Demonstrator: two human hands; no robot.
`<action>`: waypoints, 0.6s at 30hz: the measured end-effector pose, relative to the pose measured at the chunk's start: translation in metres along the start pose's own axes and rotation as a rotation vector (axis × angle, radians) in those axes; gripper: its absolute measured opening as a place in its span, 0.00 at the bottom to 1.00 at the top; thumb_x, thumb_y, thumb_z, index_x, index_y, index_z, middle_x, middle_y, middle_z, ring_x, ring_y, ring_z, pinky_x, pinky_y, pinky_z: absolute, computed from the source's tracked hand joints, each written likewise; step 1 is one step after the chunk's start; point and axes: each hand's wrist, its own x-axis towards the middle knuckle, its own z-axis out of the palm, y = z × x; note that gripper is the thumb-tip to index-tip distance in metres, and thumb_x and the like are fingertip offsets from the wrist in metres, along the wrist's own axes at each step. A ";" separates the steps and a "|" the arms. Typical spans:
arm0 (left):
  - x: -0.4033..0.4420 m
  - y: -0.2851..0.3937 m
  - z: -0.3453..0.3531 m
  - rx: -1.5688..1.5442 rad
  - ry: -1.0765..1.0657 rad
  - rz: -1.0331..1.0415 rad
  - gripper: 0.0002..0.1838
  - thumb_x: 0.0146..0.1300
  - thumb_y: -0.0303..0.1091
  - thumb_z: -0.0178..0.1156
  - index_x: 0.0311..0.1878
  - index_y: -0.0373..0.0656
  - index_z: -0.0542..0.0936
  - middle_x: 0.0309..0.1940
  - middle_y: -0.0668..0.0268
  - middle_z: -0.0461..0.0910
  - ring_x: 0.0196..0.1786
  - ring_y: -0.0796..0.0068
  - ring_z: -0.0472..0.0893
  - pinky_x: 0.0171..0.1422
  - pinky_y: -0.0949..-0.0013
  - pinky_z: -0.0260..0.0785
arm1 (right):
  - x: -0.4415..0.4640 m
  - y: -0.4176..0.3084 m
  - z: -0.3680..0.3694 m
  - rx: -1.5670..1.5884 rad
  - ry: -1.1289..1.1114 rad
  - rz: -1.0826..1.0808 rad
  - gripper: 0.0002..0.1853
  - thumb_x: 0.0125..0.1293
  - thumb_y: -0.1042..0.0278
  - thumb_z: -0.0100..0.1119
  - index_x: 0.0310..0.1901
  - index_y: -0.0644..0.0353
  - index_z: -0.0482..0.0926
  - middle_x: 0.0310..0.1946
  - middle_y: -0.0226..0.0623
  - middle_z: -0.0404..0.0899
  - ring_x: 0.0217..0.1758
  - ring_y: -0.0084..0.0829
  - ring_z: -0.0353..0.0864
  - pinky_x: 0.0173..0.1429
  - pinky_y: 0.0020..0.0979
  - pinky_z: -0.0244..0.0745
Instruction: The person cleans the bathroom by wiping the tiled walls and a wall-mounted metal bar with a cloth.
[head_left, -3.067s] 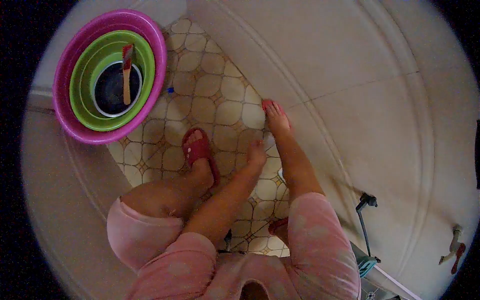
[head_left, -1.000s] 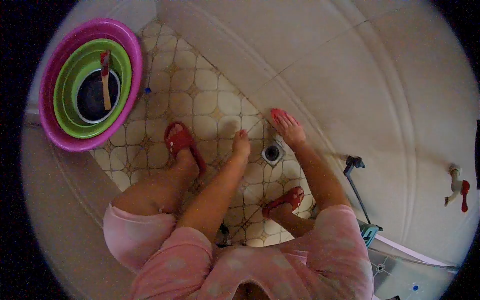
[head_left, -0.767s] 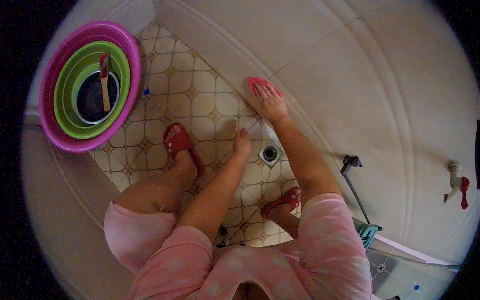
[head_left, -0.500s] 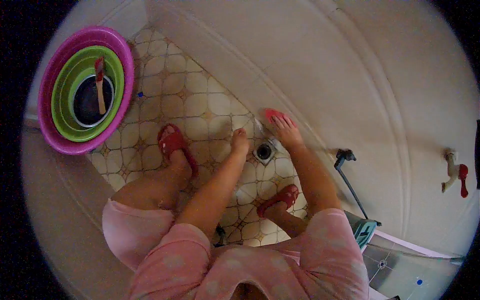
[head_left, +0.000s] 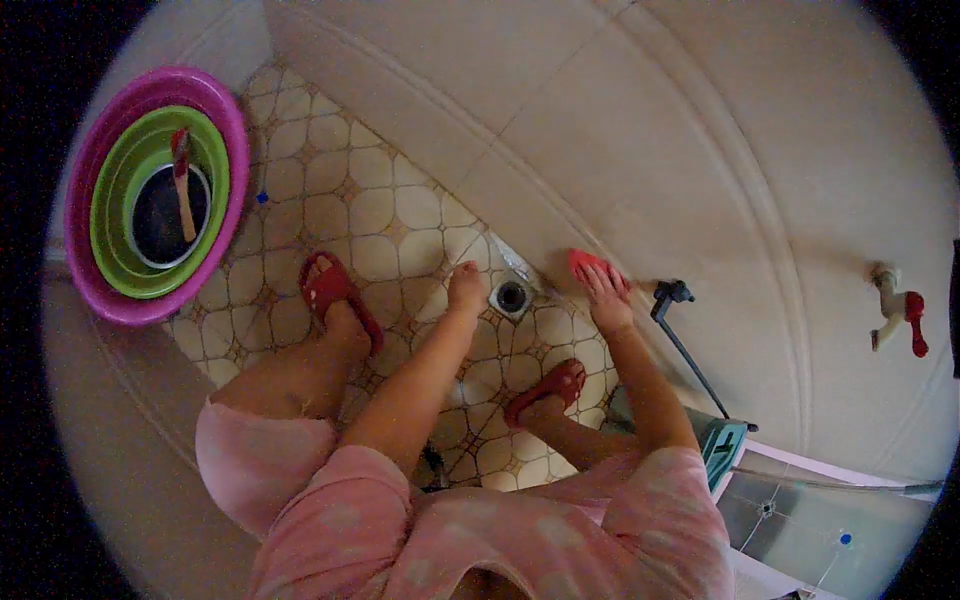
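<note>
My right hand (head_left: 612, 308) presses a flat red scrubbing pad (head_left: 584, 262) against the lower wall, fingers laid over it. The pad's exact kind is partly hidden under the palm. Just left of it, a square floor drain (head_left: 511, 297) sits in the tiles, with a whitish wet-looking patch (head_left: 512, 257) at the wall's foot. On the drain's other side, my left hand (head_left: 467, 288) hangs low over the patterned tile floor (head_left: 395, 215) with its fingers curled in. What those fingers hold, if anything, does not show.
At upper left, a pink basin (head_left: 235, 150) holds a green basin (head_left: 108, 235) and a dark pot (head_left: 160, 215) with a wooden-handled brush (head_left: 184, 195). A black pipe (head_left: 690, 355) and a red-handled tap (head_left: 914, 310) are on the right wall. A teal container (head_left: 722, 450) stands below.
My right hand has slid the red pad along the wall, to the right and slightly down, away from the drain. My left hand has shifted slightly left, as has the view.
</note>
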 end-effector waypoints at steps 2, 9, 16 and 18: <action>-0.003 0.009 -0.006 -0.077 0.004 -0.048 0.18 0.66 0.43 0.48 0.50 0.41 0.73 0.47 0.56 0.76 0.49 0.61 0.75 0.53 0.63 0.66 | 0.044 -0.009 -0.013 0.057 0.113 -0.100 0.30 0.55 0.69 0.46 0.64 0.48 0.62 0.65 0.26 0.60 0.66 0.30 0.59 0.70 0.40 0.48; 0.025 -0.008 0.013 -0.162 0.049 0.044 0.17 0.66 0.43 0.49 0.49 0.40 0.73 0.44 0.58 0.76 0.48 0.64 0.74 0.53 0.65 0.65 | 0.184 -0.068 -0.083 0.211 0.275 -0.043 0.32 0.56 0.68 0.45 0.66 0.52 0.57 0.65 0.30 0.60 0.67 0.31 0.59 0.70 0.41 0.48; 0.029 -0.009 0.024 -0.493 -0.033 -0.107 0.15 0.66 0.40 0.50 0.48 0.39 0.73 0.43 0.59 0.76 0.47 0.67 0.74 0.54 0.66 0.64 | 0.194 -0.062 -0.092 0.254 0.290 -0.069 0.34 0.55 0.64 0.51 0.67 0.51 0.56 0.65 0.30 0.59 0.67 0.29 0.58 0.71 0.39 0.47; 0.017 0.005 0.023 -0.482 -0.035 -0.097 0.15 0.66 0.39 0.49 0.48 0.39 0.73 0.43 0.59 0.76 0.47 0.67 0.74 0.54 0.67 0.64 | 0.161 -0.049 -0.090 0.209 0.246 -0.051 0.37 0.53 0.63 0.55 0.67 0.51 0.56 0.65 0.30 0.59 0.67 0.29 0.59 0.70 0.38 0.48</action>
